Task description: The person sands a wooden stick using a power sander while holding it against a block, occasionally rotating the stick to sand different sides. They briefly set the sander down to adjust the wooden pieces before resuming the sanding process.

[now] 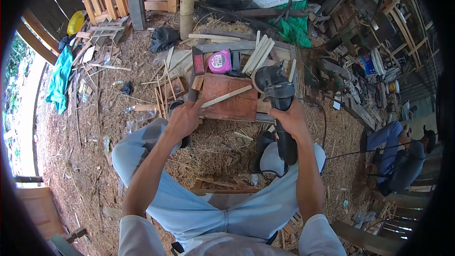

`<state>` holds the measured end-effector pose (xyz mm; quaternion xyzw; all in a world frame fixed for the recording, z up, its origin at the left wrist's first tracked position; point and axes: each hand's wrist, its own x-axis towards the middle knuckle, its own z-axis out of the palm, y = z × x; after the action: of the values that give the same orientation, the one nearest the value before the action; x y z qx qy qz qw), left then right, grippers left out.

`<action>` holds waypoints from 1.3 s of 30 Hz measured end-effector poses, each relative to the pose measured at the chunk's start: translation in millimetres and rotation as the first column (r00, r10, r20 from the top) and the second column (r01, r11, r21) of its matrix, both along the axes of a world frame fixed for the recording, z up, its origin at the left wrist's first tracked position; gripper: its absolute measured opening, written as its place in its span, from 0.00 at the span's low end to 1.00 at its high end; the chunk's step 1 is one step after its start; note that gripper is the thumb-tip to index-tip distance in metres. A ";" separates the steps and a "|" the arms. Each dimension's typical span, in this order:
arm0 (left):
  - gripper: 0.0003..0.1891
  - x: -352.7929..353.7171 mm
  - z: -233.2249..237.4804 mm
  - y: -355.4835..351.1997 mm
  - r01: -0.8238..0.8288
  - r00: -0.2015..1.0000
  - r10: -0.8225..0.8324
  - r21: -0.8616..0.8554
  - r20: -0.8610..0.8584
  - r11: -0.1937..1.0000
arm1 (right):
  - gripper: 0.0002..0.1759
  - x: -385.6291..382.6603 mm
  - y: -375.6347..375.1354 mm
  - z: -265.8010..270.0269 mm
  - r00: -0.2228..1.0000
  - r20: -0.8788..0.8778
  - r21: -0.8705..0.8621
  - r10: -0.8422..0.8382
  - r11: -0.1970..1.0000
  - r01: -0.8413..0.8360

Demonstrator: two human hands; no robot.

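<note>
The right hand (290, 118) is clenched around the black angle grinder (276, 87), its disc just beside the reddish-brown wooden board (232, 109). The left hand (184, 119) reaches its fingers to the near end of a thin pale wooden strip (227, 96) lying slantwise on that board; I cannot tell whether it grips it. A pink tape measure (220, 61) sits just behind.

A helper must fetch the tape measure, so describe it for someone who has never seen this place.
Find the reddish-brown wooden block ahead of the camera wearer's knees. Just beyond its far edge, left of the pale slats, lies the tape measure, the only bright pink thing there.
</note>
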<state>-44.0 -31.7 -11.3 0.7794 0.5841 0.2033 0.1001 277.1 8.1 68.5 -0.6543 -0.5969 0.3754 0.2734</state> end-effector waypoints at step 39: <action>0.08 -1.8 5.3 1.6 -0.041 0.999 0.044 -0.118 0.021 0.992 | 0.32 2.5 -13.0 11.9 0.996 -0.086 -0.001 -0.004 1.000 0.004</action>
<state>-45.8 -30.1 -6.0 0.7570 0.6105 0.1798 0.1485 279.7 -4.9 80.4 -0.6388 -0.5832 0.4027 0.2994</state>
